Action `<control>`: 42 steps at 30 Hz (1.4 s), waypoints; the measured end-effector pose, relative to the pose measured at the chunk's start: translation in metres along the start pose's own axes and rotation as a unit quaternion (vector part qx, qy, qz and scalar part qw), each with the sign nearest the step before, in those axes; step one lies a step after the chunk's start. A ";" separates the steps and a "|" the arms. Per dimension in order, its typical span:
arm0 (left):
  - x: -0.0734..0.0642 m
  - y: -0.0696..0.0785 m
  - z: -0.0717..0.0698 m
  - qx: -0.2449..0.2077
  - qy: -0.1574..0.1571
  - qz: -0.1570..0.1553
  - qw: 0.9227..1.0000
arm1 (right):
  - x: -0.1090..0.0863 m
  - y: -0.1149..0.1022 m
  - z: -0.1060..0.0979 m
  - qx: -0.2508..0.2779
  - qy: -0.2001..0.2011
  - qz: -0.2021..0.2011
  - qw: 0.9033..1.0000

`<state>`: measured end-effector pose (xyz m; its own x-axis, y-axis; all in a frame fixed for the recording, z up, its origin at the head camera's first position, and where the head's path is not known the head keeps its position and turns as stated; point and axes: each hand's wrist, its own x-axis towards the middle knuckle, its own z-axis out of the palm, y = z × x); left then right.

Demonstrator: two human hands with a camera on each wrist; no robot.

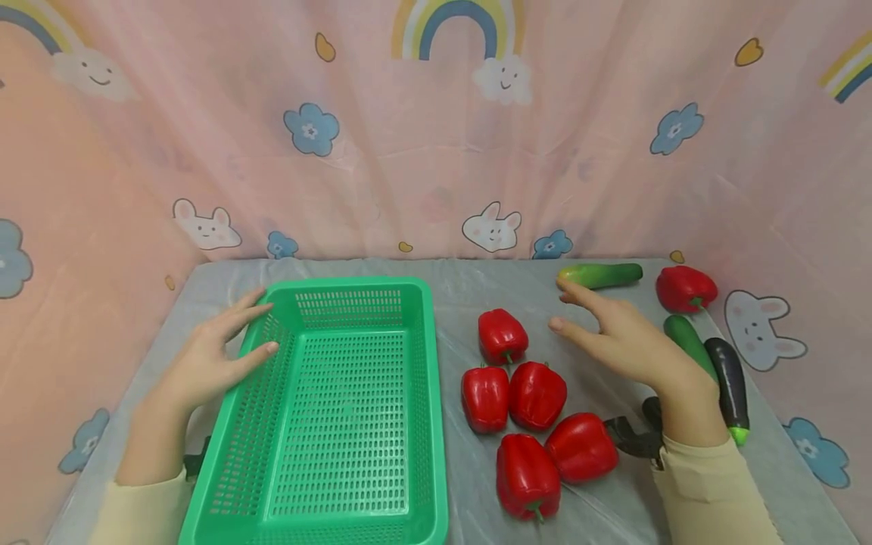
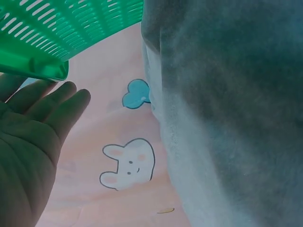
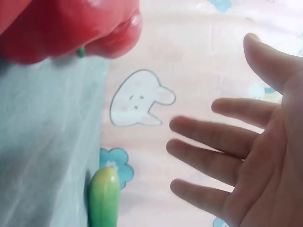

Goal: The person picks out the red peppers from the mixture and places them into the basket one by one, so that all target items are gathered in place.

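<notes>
Sleeves (image 1: 711, 496) reach in from the near edge, one left of the basket (image 1: 344, 284), one well to its right. The basket sits on the bench (image 1: 470, 284) with its long walls running away from the person, which probably puts it within easy reach; its slotted floor shows.

At the basket's left wall is the left hand (image 1: 207, 356), its fingers (image 2: 71, 106) loosely extended and gripping nothing, thumb spread apart from them. The fingertips lie close to the rim; whether they touch it I cannot tell. Such a placing would suit steadying the wall.

Well right of the basket hangs the right hand (image 1: 627, 341), fingers parted and nearly straight, with nothing in their hold.

Just right of the basket lie five peppers (image 1: 538, 393) in a loose bunch, mostly on their sides; lying so close together may help keep their rounded bodies from rolling. Far to the basket's right, near the bench's far corner, is a sixth pepper (image 1: 686, 288). Between that one and the basket, by the far edge, lies a cucumber (image 1: 606, 275). Another cucumber (image 1: 691, 344), partly hidden by the right wrist, lies beside an eggplant (image 1: 727, 386), farther from the basket than the bunch; their long shapes probably suit lying alongside.
</notes>
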<state>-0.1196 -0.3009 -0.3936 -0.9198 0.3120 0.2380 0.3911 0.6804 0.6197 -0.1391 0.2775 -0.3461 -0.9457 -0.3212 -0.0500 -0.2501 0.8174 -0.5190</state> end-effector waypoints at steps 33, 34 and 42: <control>0.001 -0.023 0.026 -0.185 0.093 0.041 0.978 | 0.023 -0.039 0.046 0.144 0.032 -0.063 0.987; 0.001 -0.023 0.027 -0.192 0.093 0.041 0.976 | 0.025 -0.039 0.047 0.141 0.031 -0.066 0.987; -0.001 -0.025 0.030 -0.221 0.098 0.040 0.970 | 0.033 -0.034 0.063 0.139 0.001 -0.068 0.988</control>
<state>-0.1277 -0.2982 -0.4315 -0.8924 0.1909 0.4089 0.4495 0.2951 0.8431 -0.1487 0.2089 -0.3844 -0.9079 -0.4176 0.0371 -0.3081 0.6044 -0.7347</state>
